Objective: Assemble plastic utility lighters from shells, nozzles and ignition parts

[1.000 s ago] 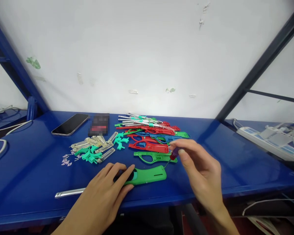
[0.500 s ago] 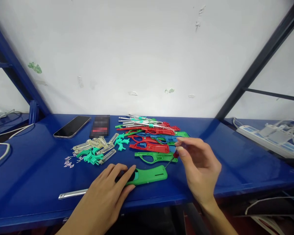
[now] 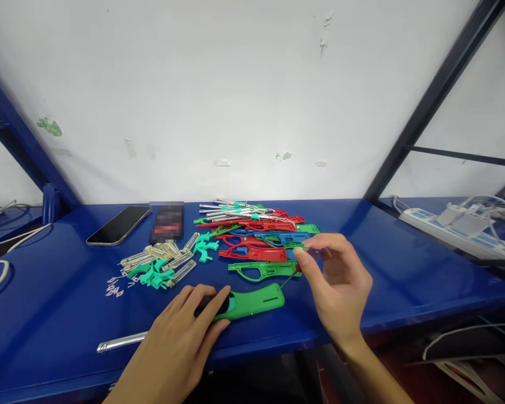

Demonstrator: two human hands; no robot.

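Head cam: L hand point(image 3: 180, 331) flat over green lighter body point(image 3: 258, 301) on blue table point(image 3: 59, 314), fingers curled round its trigger end, metal tube poking out L side. R hand point(image 3: 339, 286) pinches screwdriver point(image 3: 298, 268) w/ thumb + fingers nearly closed, tip at lighter's R end, green shell half point(image 3: 263, 270) just behind.

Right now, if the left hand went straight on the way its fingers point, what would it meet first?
Beyond the closed green handle in its grip, the left hand would probably meet the open green shell first, though depth is hard to judge.
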